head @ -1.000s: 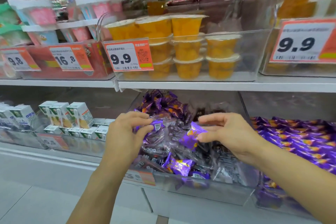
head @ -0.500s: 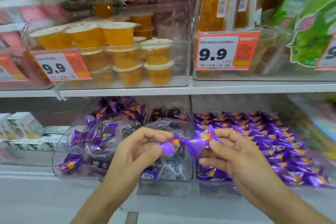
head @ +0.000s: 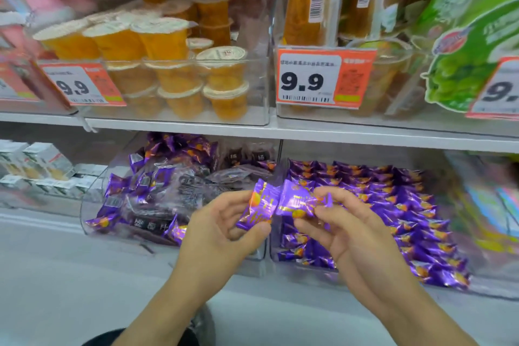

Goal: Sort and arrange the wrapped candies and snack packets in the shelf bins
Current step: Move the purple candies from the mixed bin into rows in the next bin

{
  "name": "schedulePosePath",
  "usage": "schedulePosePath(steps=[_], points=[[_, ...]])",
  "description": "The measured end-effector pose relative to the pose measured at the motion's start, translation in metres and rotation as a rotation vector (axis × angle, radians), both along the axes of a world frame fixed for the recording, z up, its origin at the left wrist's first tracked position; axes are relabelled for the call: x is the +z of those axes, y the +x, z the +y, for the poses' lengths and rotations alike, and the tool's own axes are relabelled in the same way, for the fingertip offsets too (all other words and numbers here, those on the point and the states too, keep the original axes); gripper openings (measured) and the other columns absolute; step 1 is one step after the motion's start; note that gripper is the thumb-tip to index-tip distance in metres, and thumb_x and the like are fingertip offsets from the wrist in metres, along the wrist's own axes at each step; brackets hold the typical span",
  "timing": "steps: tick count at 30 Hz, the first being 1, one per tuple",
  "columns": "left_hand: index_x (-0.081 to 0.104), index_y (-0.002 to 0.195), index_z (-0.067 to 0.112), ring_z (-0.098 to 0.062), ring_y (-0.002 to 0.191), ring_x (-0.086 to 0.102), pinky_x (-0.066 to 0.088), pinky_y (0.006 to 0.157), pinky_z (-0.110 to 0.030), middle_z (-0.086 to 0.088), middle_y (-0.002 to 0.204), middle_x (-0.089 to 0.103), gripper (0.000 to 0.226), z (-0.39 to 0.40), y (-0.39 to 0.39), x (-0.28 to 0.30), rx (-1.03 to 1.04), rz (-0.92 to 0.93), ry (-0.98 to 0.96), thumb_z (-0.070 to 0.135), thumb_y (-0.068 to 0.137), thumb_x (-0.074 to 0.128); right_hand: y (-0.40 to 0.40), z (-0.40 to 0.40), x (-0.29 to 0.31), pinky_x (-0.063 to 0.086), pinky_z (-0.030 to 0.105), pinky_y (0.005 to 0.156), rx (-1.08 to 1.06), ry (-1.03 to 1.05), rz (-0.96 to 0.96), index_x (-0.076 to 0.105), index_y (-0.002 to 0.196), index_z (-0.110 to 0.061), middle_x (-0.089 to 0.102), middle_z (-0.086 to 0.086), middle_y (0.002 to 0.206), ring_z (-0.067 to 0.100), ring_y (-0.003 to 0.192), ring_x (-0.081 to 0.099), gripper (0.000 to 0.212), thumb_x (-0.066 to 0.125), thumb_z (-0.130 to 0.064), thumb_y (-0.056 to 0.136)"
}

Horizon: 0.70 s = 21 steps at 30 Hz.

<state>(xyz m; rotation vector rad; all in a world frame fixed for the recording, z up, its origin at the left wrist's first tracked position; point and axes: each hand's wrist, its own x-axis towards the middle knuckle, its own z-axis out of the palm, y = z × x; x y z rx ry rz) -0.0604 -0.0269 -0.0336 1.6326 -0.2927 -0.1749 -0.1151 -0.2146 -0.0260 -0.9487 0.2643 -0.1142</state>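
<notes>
I see my left hand [head: 222,230] pinching one crinkly purple foil candy [head: 257,209] and my right hand [head: 345,230] pinching a second shiny purple foil candy [head: 295,202], their edges touching, in front of two clear plastic bins. The left clear bin [head: 92,222] holds a jumble of purple and dark glossy packets; the right clear bin [head: 273,254] holds neat rows of purple wrappers.
</notes>
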Motion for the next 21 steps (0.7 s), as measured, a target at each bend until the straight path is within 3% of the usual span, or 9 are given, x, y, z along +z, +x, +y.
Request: schedulePosePath(steps=[3, 7, 12, 14, 17, 21], points=[[0.067, 0.112, 0.010, -0.027, 0.102, 0.071, 0.057, 0.088, -0.036, -0.006, 0.105, 0.076, 0.044, -0.001, -0.001, -0.005, 0.008, 0.050, -0.049, 0.007, 0.070, 0.081, -0.004, 0.007, -0.004, 0.061, 0.031, 0.073, 0.083, -0.096, 0.006, 0.063, 0.099, -0.001, 0.071, 0.022, 0.088, 0.034, 0.080, 0.072, 0.050, 0.090, -0.011, 0.059], [0.071, 0.106, 0.011, -0.026, 0.095, 0.071, 0.056, 0.087, -0.034, -0.016, 0.103, 0.074, 0.033, -0.005, -0.002, -0.007, -0.098, 0.090, -0.126, 0.005, 0.074, 0.071, -0.008, 0.020, -0.010, 0.054, 0.024, 0.063, 0.020, -0.282, 0.014, 0.063, 0.095, 0.001, 0.072, 0.013, 0.078, 0.021, 0.063, 0.066, 0.043, 0.088, -0.011, 0.062], [0.067, 0.099, 0.008, -0.019, 0.074, 0.065, 0.054, 0.066, -0.028, -0.017, 0.088, 0.074, 0.028, -0.004, -0.001, -0.017, -0.063, 0.109, -0.174, 0.004, 0.071, 0.068, -0.011, 0.035, -0.015, 0.055, 0.025, 0.059, -0.057, -0.254, 0.039, 0.061, 0.099, 0.003, 0.070, 0.011, 0.077, 0.023, 0.058, 0.064, 0.047, 0.089, 0.000, 0.061], [0.065, 0.103, 0.006, -0.021, 0.079, 0.066, 0.055, 0.070, -0.030, -0.016, 0.091, 0.074, 0.030, -0.002, -0.002, -0.020, -0.094, 0.153, -0.218, 0.002, 0.074, 0.071, -0.013, 0.036, -0.015, 0.054, 0.026, 0.059, -0.080, -0.275, 0.043, 0.063, 0.101, 0.002, 0.069, 0.013, 0.083, 0.024, 0.058, 0.063, 0.046, 0.086, -0.002, 0.061], [0.064, 0.110, 0.001, -0.029, 0.091, 0.067, 0.052, 0.087, -0.042, -0.022, 0.101, 0.073, 0.036, -0.001, -0.006, -0.015, -0.147, 0.302, -0.335, -0.002, 0.075, 0.069, -0.018, 0.035, -0.015, 0.055, 0.029, 0.062, -0.093, -0.296, 0.045, 0.067, 0.101, -0.001, 0.069, 0.016, 0.087, 0.027, 0.058, 0.064, 0.043, 0.087, -0.003, 0.064], [0.061, 0.111, -0.007, -0.039, 0.103, 0.061, 0.044, 0.097, -0.053, -0.036, 0.116, 0.062, 0.041, -0.005, -0.013, -0.004, -0.209, 0.538, -0.485, 0.011, 0.074, 0.062, -0.025, 0.038, -0.021, 0.057, 0.033, 0.070, -0.073, -0.366, 0.036, 0.075, 0.095, -0.014, 0.069, 0.017, 0.096, 0.029, 0.071, 0.063, 0.045, 0.095, -0.026, 0.057]])
